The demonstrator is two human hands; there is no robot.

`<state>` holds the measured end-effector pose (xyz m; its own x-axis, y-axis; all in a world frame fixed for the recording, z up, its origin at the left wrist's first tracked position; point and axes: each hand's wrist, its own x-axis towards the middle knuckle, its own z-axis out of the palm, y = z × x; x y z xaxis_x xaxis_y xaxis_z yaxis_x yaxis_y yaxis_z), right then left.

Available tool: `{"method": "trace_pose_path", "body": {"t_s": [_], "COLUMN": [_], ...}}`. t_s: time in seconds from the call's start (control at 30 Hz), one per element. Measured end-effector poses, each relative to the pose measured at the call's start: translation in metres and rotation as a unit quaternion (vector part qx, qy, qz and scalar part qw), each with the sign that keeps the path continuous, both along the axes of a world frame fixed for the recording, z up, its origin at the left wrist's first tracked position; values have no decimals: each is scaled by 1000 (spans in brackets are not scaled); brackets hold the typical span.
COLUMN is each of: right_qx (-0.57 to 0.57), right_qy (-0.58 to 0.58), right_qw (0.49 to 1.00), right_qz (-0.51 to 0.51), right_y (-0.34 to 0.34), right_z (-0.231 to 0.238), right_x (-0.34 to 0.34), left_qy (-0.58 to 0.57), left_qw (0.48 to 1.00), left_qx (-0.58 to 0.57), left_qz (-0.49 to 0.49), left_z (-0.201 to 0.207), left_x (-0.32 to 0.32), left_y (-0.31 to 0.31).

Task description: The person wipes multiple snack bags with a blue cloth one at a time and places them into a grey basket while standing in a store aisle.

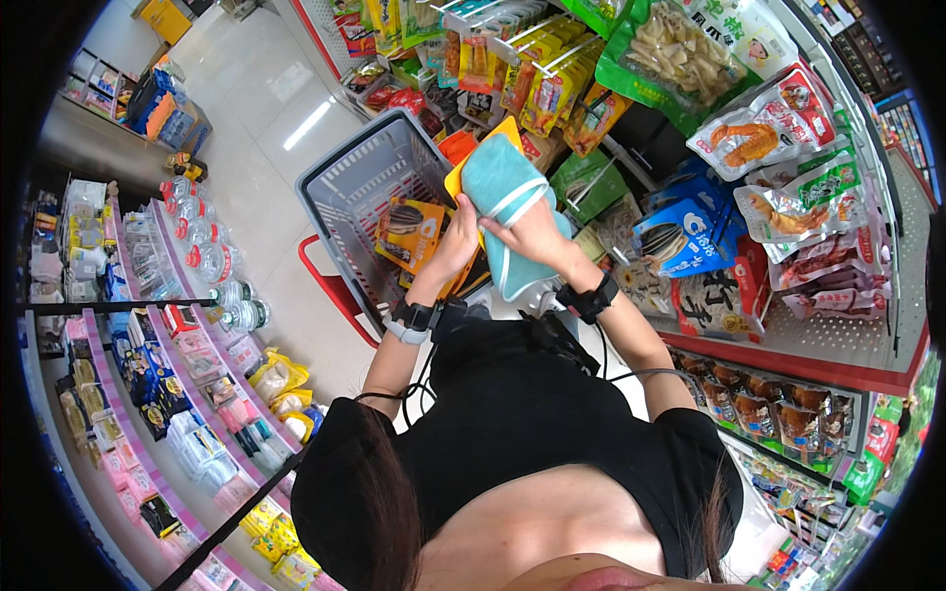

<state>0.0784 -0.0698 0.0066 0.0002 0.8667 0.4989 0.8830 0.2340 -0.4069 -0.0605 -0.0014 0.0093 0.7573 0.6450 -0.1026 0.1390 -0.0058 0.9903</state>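
In front of me, a teal cloth (498,177) with white edging lies over a yellow-orange packet (454,181), of which only the edges show. My left hand (455,239) grips the packet's near left side, thumb up along its edge. From the right, my right hand (530,236) presses and holds the cloth, which hangs down past its wrist side. Most of the packet's face is hidden by the cloth. Just left of and below my hands stands a grey shopping basket (330,148) with a red handle (317,286). Orange snack packets (409,234) lie inside it.
Hanging snack bags (562,84) and a perforated shelf (838,340) with more packets (690,236) are close on my right. Tiered shelves (187,384) of small goods curve along the left. Large water bottles (212,261) line the tiled floor (266,89) beside them.
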Motion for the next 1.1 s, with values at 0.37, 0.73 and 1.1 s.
{"method": "trace_pose_path", "body": {"t_s": [0.37,0.73,1.1], "right_qx": [49,136,21], "right_qy": [162,129,53], "right_qw": [980,979,998], "right_qz": [-104,-77,-41], "right_y": [1,13,-6], "right_z": [-27,17,-38], "right_x": [7,-9,6], "left_qy": [-139,-161,-253], "left_qw": [989,986,926], "left_qx": [42,-53,-268], "left_qz": [11,10,86], "left_z": [-36,-5,2], "left_x": [-4,3,-12], "left_y": [-9,-2,24]}}
